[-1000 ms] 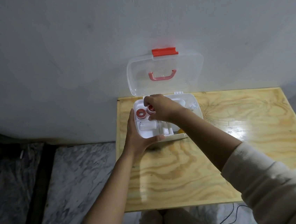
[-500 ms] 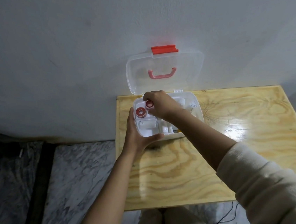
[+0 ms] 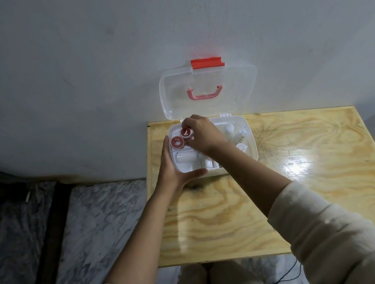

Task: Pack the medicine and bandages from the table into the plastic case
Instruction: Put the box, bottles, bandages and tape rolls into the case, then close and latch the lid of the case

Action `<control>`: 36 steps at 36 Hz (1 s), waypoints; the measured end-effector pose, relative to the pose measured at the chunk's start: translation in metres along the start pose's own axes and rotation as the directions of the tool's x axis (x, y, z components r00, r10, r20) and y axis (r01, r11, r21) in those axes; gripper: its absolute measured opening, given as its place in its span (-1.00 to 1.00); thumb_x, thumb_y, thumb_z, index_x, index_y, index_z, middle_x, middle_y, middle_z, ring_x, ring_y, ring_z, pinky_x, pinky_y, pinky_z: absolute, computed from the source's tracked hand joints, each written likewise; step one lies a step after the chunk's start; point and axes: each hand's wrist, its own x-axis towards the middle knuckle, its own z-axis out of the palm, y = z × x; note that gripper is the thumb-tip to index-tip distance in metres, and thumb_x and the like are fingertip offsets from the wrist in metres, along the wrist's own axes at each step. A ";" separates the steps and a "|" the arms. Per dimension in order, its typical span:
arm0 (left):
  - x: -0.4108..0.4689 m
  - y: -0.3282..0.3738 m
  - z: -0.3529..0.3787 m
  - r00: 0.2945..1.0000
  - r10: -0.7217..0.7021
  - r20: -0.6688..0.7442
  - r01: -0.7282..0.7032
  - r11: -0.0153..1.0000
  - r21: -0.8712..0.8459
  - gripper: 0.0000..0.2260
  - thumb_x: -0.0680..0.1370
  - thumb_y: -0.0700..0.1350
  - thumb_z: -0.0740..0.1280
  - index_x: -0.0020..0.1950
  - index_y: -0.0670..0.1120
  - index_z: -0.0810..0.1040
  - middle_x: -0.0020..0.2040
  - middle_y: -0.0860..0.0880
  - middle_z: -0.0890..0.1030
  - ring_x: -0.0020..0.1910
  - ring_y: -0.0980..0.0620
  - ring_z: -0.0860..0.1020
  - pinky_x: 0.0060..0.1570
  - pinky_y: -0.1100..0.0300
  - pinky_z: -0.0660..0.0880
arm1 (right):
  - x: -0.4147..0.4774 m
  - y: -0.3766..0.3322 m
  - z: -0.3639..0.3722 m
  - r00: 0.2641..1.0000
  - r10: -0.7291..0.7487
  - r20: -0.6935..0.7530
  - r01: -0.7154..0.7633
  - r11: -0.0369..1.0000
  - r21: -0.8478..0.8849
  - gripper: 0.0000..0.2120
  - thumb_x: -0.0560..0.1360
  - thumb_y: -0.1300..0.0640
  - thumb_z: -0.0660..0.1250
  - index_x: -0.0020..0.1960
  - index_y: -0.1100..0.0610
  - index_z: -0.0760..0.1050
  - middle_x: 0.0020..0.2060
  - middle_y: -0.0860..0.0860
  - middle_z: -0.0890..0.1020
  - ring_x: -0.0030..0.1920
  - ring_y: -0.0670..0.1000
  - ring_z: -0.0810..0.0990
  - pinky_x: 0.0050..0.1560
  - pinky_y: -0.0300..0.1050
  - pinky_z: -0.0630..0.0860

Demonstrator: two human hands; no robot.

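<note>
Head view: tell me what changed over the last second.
The right hand carried its tape roll a little farther back in the far-left compartment of the case, beside the other roll, and still pinches it. Nothing was let go. The left hand stays against the case's left side, the lid stays open, and the other roll has not moved.

Wall: plain grey-white with faint scuffs, fills the far half of the view. Floor: grey marbled stone, near left. Dark band: runs near to far across the floor, left. Thin black cable: on the floor, near right.
</note>
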 end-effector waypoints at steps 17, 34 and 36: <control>0.003 0.022 -0.004 0.995 0.076 0.070 -0.072 0.996 -0.059 -0.06 0.06 -0.10 0.67 0.35 0.07 0.29 0.22 0.12 0.50 0.18 0.20 0.51 0.08 0.31 0.47 | -0.019 0.053 -0.103 0.713 0.208 -0.669 -0.046 0.967 0.252 -0.68 0.54 0.06 0.26 0.27 0.14 0.48 0.23 0.07 0.55 0.27 0.01 0.44 0.23 -0.34 0.26; -0.002 0.011 -0.008 0.996 0.004 0.085 0.003 0.996 -0.085 0.00 0.17 -0.25 0.64 0.47 0.03 0.16 0.23 0.20 0.43 0.13 0.44 0.44 0.01 0.52 0.42 | -0.102 0.070 -0.055 0.661 0.157 -0.734 0.160 0.926 0.342 -0.74 0.45 0.23 0.41 0.13 0.19 0.58 0.11 0.02 0.60 0.13 -0.02 0.60 0.10 0.05 0.58; -0.003 0.010 -0.009 0.997 -0.002 0.074 0.006 0.998 -0.055 0.03 0.18 -0.22 0.64 0.50 0.01 0.13 0.23 0.21 0.41 0.15 0.41 0.42 0.00 0.57 0.37 | -0.113 0.074 -0.042 0.652 0.142 -0.745 0.193 0.919 0.344 -0.73 0.43 0.28 0.42 0.13 0.22 0.57 0.12 0.10 0.60 0.16 0.03 0.59 0.11 0.00 0.57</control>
